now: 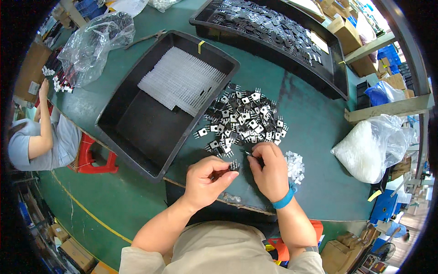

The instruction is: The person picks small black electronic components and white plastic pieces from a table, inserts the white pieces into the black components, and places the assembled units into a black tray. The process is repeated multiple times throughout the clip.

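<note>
My left hand (200, 182) is closed, pinching a few black three-legged transistors (234, 165) between thumb and fingertips, legs pointing up. Just to its right, my right hand (269, 170), with a blue wristband (284, 197), is closed at the near edge of a loose pile of transistors (246, 119). Its fingertips pinch a small dark piece with a metal glint, which looks like one transistor (248, 153); the fingers partly hide it. Small white plastic pieces (295, 167) lie heaped beside the right hand.
A black tray (141, 130) on the left holds rows of translucent white pieces (180, 77). Behind the pile, a long black tray (269, 51) contains many black components. Bags lie at right (367, 148) and far left (98, 43). Another person's arm (41, 130) rests at the left table edge, near a red stool (98, 157).
</note>
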